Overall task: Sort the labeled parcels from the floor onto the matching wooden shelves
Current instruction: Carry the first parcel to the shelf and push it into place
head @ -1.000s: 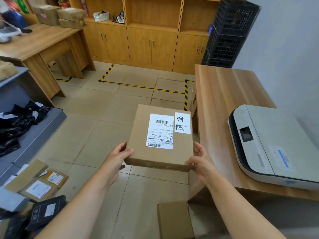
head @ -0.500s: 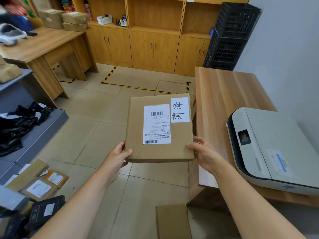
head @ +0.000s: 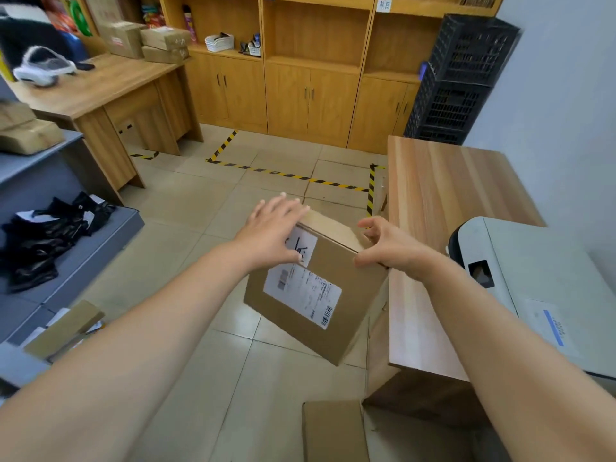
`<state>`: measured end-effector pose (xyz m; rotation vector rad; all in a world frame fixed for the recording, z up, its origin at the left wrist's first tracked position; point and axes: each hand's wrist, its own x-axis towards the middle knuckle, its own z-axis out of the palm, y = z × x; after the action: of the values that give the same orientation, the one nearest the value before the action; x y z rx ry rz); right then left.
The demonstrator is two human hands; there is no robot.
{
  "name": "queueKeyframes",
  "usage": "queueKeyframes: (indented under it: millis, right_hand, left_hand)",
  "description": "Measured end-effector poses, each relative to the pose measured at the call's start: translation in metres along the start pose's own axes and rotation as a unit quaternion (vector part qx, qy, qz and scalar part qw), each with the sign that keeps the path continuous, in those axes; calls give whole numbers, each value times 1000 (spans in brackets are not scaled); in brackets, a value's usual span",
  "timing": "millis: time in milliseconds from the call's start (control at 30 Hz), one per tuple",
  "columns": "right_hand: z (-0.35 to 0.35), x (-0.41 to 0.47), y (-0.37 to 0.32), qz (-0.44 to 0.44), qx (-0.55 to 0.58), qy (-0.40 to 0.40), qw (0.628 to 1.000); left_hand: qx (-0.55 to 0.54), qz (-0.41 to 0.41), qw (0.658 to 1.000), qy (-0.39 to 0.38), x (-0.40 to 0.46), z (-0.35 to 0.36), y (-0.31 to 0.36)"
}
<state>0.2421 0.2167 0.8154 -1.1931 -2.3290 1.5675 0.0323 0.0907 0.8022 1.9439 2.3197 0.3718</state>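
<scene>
One cardboard parcel (head: pixel 320 288), tilted in mid-air above the tiled floor (head: pixel 186 248), just beside the wooden bench (head: pixel 443 195). Two white labels on its face. Left hand (head: pixel 271 231) flat over the upper label, fingers (head: pixel 286 203) spread; right hand (head: pixel 388 245) at the top right corner, fingers (head: pixel 370 225) curled on the edge. Beyond: wooden shelves (head: pixel 316 35), black crates (head: pixel 463 78).
</scene>
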Motion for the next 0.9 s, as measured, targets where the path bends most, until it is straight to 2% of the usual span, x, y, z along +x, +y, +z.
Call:
queueKeyframes:
  millis: [167,300,367,433,500,633,700,800,900]
  right_hand:
    - [-6,5,-16,-3,-84,-82,993]
    - [-8,8,-20,-3,-127,-145,981]
    - [-9,10,-21,-7,-146,-173,974]
    - [-9,11,-19,-8,-152,-180,972]
    - [-10,12,-13,-18,-127,-153,980]
    - [-14,14,4,-53,2,-47,997]
    - [-16,17,17,-48,69,26,996]
    - [-14,22,41,-5,160,119,980]
    - [-9,27,60,25,214,160,963]
  left_hand:
    - [-21,-20,990,-142,7,-7,-2]
    - [-166,-68,946,-269,3,-4,-4]
    - [-225,-77,928,-287,0,0,-5]
    - [-270,-83,917,-282,-5,5,-8]
    - [-328,-103,898,-275,-8,12,-12]
    - [-424,-169,854,-249,-17,25,-24]
    - [-467,-218,831,-210,-23,36,-32]
    - [-550,-285,774,-130,-35,54,-43]
    - [-626,-330,702,-76,-41,68,-56]
